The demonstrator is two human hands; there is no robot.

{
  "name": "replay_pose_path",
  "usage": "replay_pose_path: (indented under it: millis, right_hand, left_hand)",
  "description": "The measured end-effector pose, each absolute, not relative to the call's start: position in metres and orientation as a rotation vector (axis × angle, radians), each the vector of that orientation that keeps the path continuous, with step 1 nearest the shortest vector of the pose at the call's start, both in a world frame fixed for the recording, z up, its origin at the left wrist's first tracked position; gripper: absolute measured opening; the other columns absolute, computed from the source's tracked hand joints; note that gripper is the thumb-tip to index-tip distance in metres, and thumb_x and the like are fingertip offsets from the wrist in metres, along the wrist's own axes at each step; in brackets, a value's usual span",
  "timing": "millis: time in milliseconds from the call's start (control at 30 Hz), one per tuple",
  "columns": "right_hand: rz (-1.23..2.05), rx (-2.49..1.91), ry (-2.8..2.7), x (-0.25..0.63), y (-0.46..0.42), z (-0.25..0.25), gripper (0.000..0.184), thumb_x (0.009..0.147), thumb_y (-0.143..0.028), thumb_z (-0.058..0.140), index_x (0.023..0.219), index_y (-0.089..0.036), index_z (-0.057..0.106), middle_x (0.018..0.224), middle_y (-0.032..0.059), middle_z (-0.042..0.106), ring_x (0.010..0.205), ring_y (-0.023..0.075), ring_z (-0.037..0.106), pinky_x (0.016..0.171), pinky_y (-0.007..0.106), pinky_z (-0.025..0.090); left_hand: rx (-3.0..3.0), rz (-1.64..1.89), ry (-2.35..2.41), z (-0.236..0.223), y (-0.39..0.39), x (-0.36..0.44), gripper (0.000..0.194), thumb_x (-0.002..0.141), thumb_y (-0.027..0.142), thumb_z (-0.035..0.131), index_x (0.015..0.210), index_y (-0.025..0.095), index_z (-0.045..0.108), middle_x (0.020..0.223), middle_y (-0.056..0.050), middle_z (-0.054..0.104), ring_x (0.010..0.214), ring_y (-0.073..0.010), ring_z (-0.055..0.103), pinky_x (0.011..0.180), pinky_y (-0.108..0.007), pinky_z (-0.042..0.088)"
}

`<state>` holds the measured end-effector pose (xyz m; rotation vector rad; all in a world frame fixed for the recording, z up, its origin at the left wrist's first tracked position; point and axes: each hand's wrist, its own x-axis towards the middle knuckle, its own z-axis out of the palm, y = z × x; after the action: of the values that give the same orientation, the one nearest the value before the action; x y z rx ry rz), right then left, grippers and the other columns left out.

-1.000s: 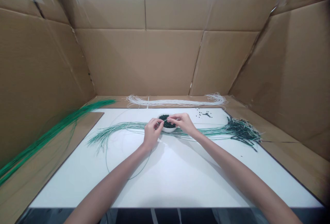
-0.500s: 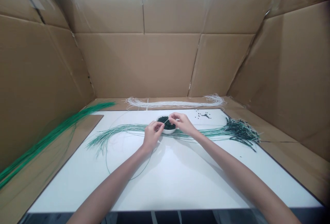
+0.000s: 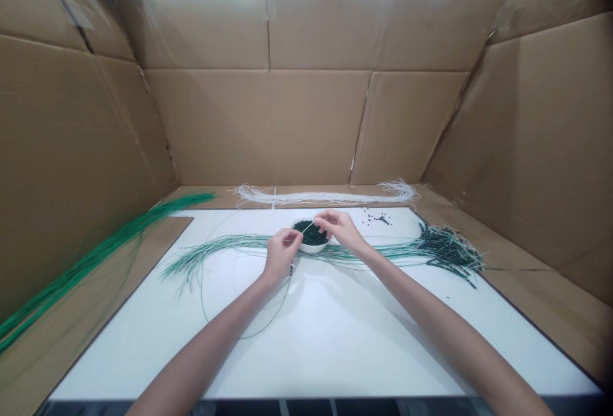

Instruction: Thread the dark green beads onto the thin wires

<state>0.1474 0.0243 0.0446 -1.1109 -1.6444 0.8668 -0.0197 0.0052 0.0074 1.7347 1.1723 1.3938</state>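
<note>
Now left hand [image 3: 281,251] and right hand [image 3: 336,226] (both grips pinching one pale wire [image 3: 308,227]) sit slightly wider apart than a second ago, baring more wire over the bowl [image 3: 313,249] of dark beads [image 3: 312,237], so there's more length to work.

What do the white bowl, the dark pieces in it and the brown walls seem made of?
The bowl looks like plastic or ceramic, being smooth and white. The dark pieces could be glass or plastic; too small to tell, finish included. The walls seem matte cardboard, brown and creased.
</note>
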Motion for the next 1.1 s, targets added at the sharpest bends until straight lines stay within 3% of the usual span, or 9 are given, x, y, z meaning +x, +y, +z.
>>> replay_pose_path:
  millis: [100,200,767,1000,1100]
  right_hand:
    - [0.901,-1.083,-1.667,0.15,0.025,0.045,0.036,0.065,-0.036,0.058,0.092,-0.012,0.061,0.079,0.0074,0.063,0.063,0.0128,0.056,0.047,0.02,0.045]
    - [0.92,-1.039,-1.726,0.151,0.027,0.043,0.029,0.064,-0.035,0.06,0.083,-0.013,0.065,0.085,0.0083,0.064,0.069,0.0143,0.057,0.049,0.021,0.045]
    - [0.797,-1.084,-1.736,0.147,0.024,0.04,0.026,0.07,-0.037,0.053,0.072,-0.013,0.062,0.065,0.0033,0.059,0.058,0.011,0.051,0.045,0.019,0.042]
    - [0.897,-1.065,-1.685,0.14,0.02,0.039,0.034,0.063,-0.036,0.06,0.087,-0.013,0.062,0.088,0.008,0.061,0.059,0.0112,0.052,0.04,0.018,0.041]
    - [0.913,-1.084,-1.71,0.136,0.017,0.038,0.029,0.066,-0.036,0.056,0.077,-0.011,0.065,0.078,0.0076,0.063,0.056,0.0107,0.051,0.04,0.018,0.04]
  left_hand:
    - [1.594,1.342,1.129,0.008,0.007,-0.019,0.02,0.07,0.033,0.053,0.072,0.014,0.057,0.058,0.0,0.056,0.056,-0.0107,0.052,0.057,-0.022,0.041]
    - [1.533,1.311,1.115,0.01,0.007,-0.018,0.02,0.069,0.033,0.054,0.071,0.014,0.056,0.051,0.002,0.053,0.051,-0.01,0.05,0.055,-0.021,0.04]
    - [1.459,1.318,1.086,0.004,0.004,-0.015,0.022,0.067,0.036,0.056,0.069,0.014,0.056,0.05,0.002,0.051,0.049,-0.0081,0.047,0.051,-0.019,0.036]
    - [1.307,1.356,1.046,0.0,0.008,-0.015,0.022,0.065,0.036,0.058,0.068,0.015,0.057,0.049,0.003,0.05,0.047,-0.0067,0.043,0.047,-0.017,0.032]
    - [1.295,1.33,1.043,0.003,0.007,-0.015,0.021,0.064,0.035,0.059,0.067,0.014,0.057,0.048,0.003,0.049,0.046,-0.0065,0.043,0.048,-0.018,0.031]
